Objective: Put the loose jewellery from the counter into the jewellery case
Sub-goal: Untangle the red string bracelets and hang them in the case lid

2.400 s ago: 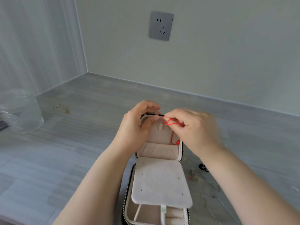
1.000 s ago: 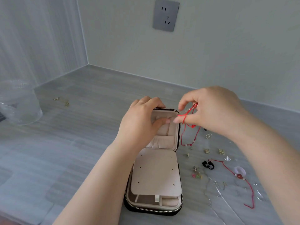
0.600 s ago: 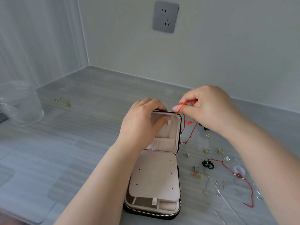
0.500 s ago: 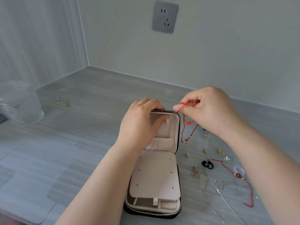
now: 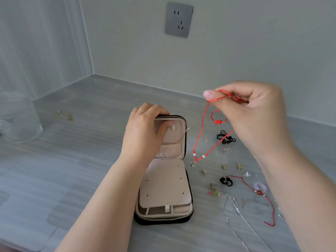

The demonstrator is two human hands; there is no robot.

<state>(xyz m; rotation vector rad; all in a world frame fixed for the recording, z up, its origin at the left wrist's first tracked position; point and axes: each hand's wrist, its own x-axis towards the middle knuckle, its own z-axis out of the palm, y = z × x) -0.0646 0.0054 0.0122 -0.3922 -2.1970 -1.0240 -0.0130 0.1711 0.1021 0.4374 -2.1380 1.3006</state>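
A black zip jewellery case (image 5: 164, 180) with a pink lining lies open on the grey counter, its lid upright. My left hand (image 5: 143, 130) grips the top edge of the lid. My right hand (image 5: 252, 110) pinches a red cord necklace (image 5: 201, 135) in the air to the right of the lid; its small beads and pendant hang near the counter. A thin gold chain (image 5: 197, 117) runs from the pinch down into the lid. Loose jewellery lies right of the case: black pieces (image 5: 225, 138), gold earrings (image 5: 225, 166), and a red cord bracelet (image 5: 261, 195).
A clear glass vessel (image 5: 16, 120) stands at the far left. Small gold pieces (image 5: 67, 115) lie on the counter left of the case. A grey wall socket (image 5: 179, 20) is above. Thin silver chains (image 5: 240, 211) trail at the lower right.
My right hand has lifted the red cord necklace up and to the right, away from the lid. My left hand stays on the lid's top edge.
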